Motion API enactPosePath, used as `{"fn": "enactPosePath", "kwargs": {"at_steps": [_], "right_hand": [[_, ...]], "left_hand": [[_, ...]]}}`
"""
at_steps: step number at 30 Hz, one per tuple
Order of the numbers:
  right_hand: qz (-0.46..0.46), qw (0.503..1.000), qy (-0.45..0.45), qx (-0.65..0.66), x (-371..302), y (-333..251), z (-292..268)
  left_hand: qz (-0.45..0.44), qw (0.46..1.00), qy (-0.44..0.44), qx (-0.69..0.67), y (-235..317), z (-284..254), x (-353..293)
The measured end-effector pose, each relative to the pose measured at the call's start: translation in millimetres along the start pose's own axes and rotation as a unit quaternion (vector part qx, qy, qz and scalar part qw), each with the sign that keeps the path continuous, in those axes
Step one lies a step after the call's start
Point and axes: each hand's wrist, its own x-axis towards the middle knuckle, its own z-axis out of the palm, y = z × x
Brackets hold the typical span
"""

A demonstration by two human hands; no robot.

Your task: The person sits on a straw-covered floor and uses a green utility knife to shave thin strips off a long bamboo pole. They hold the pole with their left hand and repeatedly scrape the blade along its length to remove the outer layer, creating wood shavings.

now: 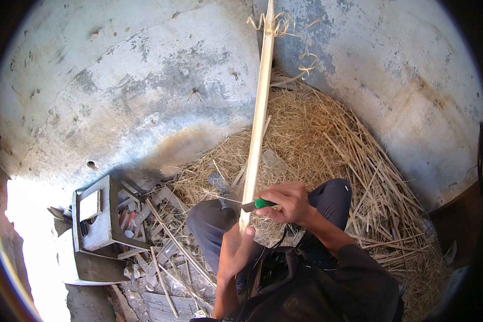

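A long, pale split bamboo strip (259, 110) runs from my lap up past the top of the view. Its near end is gripped by my left hand (236, 247), thumb lying along it. My right hand (287, 203) is closed round the green handle of a knife (264, 203). The short dark blade lies across the strip, just beyond my left hand. Thin curled shavings (279, 24) hang from the strip near its far end, and another curl (307, 63) dangles to its right.
A heap of straw-like shavings and thin strips (316, 123) covers the floor ahead and right, against weathered walls (161, 70). At left stands a small worn stool (99, 214), with scraps (166, 249) and loose sticks (180, 241) beside it. My bent knees (209, 225) flank the strip.
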Motion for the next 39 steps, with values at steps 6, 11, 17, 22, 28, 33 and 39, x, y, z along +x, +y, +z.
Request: {"fn": "enactPosePath", "kwargs": {"at_steps": [6,11,17,22,28,33,39], "right_hand": [[-0.002,0.999,-0.002,-0.037,2.7,-5.1,-6.3],[0.012,0.999,0.012,-0.043,5.9,-5.9,-11.1],[0.069,0.995,0.067,-0.033,16.4,17.4,-23.1],[0.061,0.996,0.051,-0.032,24.1,28.9,-28.6],[0.074,0.996,0.041,-0.032,29.4,40.5,-26.8],[0.104,0.993,0.028,-0.056,36.9,62.1,-36.3],[0.058,0.995,0.06,-0.05,42.9,76.8,-26.6]], "left_hand": [[-0.041,0.998,-0.004,-0.048,11.9,3.0,-1.9],[-0.091,0.992,-0.022,-0.083,8.6,-0.4,-6.7],[-0.099,0.993,-0.032,-0.063,-13.2,-0.7,-21.3],[-0.105,0.993,-0.028,-0.039,-18.2,-4.3,-30.9],[-0.143,0.987,-0.039,-0.06,-22.7,-11.0,-43.9],[-0.16,0.983,-0.06,-0.068,-28.7,-13.4,-61.3],[-0.176,0.979,-0.05,-0.091,-31.9,-19.7,-69.4]]}}
